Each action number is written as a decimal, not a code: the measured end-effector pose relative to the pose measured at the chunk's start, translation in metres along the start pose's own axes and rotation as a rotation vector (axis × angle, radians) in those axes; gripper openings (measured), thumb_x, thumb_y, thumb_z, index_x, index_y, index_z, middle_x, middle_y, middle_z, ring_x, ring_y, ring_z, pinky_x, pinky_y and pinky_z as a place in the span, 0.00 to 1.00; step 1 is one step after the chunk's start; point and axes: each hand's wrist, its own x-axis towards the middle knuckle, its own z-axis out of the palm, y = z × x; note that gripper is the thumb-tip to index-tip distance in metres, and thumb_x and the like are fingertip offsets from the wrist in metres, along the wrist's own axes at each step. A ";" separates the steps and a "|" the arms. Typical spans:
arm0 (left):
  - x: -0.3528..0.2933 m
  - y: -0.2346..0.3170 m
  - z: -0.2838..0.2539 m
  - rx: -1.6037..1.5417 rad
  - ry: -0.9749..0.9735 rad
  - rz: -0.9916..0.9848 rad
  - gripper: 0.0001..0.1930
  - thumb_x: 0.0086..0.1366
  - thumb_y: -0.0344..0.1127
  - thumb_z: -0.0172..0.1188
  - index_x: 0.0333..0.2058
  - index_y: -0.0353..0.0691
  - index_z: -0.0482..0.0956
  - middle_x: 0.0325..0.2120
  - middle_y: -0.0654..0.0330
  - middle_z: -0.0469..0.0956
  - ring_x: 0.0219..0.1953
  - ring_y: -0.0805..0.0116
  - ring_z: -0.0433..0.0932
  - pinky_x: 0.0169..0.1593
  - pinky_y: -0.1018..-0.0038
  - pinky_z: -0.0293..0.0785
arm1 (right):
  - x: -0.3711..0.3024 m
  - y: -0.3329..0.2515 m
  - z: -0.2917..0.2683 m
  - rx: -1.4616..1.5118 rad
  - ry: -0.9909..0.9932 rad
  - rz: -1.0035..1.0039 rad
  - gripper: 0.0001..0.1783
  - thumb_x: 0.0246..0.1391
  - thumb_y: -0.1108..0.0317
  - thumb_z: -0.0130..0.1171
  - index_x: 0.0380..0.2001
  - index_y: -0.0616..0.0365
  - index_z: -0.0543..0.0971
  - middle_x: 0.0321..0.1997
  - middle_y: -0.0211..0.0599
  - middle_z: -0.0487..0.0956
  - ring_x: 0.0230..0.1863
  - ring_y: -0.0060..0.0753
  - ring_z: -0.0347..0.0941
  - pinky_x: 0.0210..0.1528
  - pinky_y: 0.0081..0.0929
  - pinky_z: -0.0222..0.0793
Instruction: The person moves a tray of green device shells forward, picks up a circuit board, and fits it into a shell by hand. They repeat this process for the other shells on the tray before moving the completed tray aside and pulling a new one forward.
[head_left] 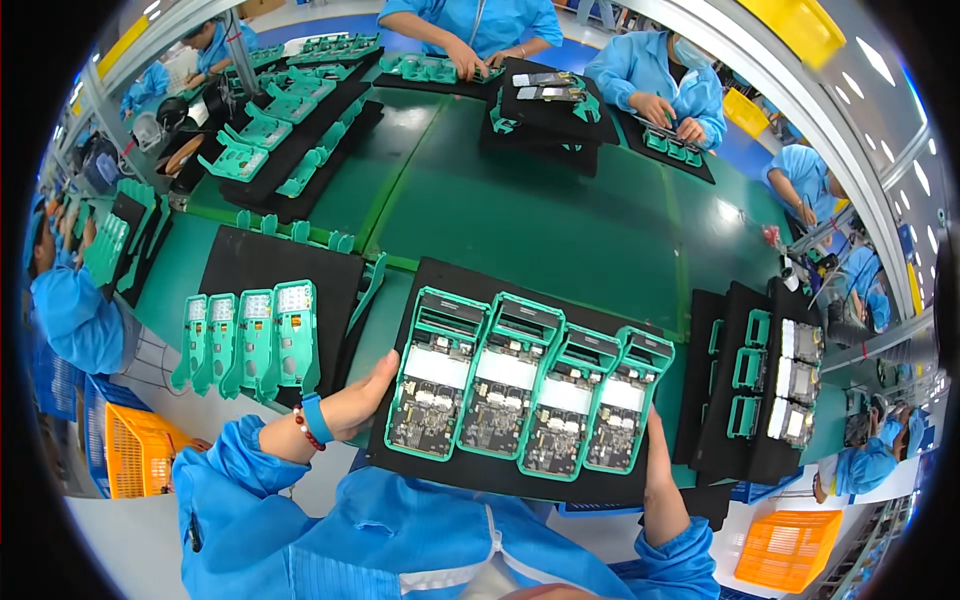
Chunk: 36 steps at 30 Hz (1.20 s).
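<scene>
Looking down from the head camera, a black foam tray (pixel 440 470) is being held at both sides over the near edge of a green work table (pixel 560 220); four teal device frames (pixel 530 395) with bare circuit boards and white rectangular patches are lying side by side on it, tilted slightly clockwise; the left hand (pixel 362 400) is gripping the tray's left edge, thumb lying on top near the first frame and the other fingers hidden beneath; a teal wristband and a red bead bracelet are sitting on that wrist; the right hand (pixel 657 455) is reaching up along the tray's right edge, its fingers hidden under the foam, so their curl cannot be told; both forearms are coming up from the lower edge in blue sleeves.

To the left, a second black tray (pixel 270 265) is carrying four teal covers (pixel 250 340) with pale rectangular windows, standing in a row just beside the left hand; to the right, a stack of black trays (pixel 725 440) is holding teal frames and white-faced modules, close to the right hand; the room between these stacks is only a little wider than the held tray; beyond it the green table is lying open in the middle; orange crates (pixel 135 450) are sitting low at both sides; other people in blue coats are working at black trays along the far and side edges; a yellow bin (pixel 800 25) is showing at the upper right.
</scene>
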 end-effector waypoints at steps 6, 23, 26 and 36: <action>0.009 -0.022 -0.004 -0.067 0.081 0.094 0.36 0.75 0.62 0.36 0.70 0.43 0.49 0.64 0.53 0.64 0.64 0.68 0.67 0.65 0.69 0.66 | 0.009 0.014 -0.008 0.217 -0.084 -0.102 0.27 0.69 0.49 0.46 0.58 0.60 0.72 0.53 0.39 0.80 0.48 0.31 0.79 0.49 0.29 0.77; 0.002 -0.013 0.014 -0.444 0.110 0.426 0.25 0.76 0.45 0.48 0.65 0.38 0.61 0.60 0.57 0.71 0.60 0.69 0.71 0.61 0.69 0.70 | 0.062 -0.102 0.090 0.401 -0.465 -0.099 0.30 0.70 0.45 0.43 0.62 0.55 0.72 0.60 0.43 0.77 0.56 0.42 0.77 0.58 0.42 0.75; 0.003 -0.011 0.030 -0.467 0.137 0.400 0.30 0.73 0.41 0.54 0.67 0.45 0.53 0.61 0.58 0.68 0.61 0.66 0.71 0.59 0.64 0.74 | 0.136 -0.119 0.091 0.353 -0.472 -0.114 0.28 0.68 0.46 0.48 0.57 0.56 0.76 0.56 0.43 0.80 0.53 0.42 0.79 0.55 0.41 0.76; 0.023 -0.003 0.066 -0.639 0.144 0.387 0.38 0.69 0.38 0.59 0.71 0.51 0.45 0.65 0.59 0.63 0.63 0.62 0.69 0.60 0.58 0.72 | 0.284 -0.135 0.050 0.169 -0.514 0.066 0.35 0.66 0.42 0.48 0.60 0.63 0.72 0.57 0.48 0.79 0.53 0.46 0.79 0.57 0.43 0.74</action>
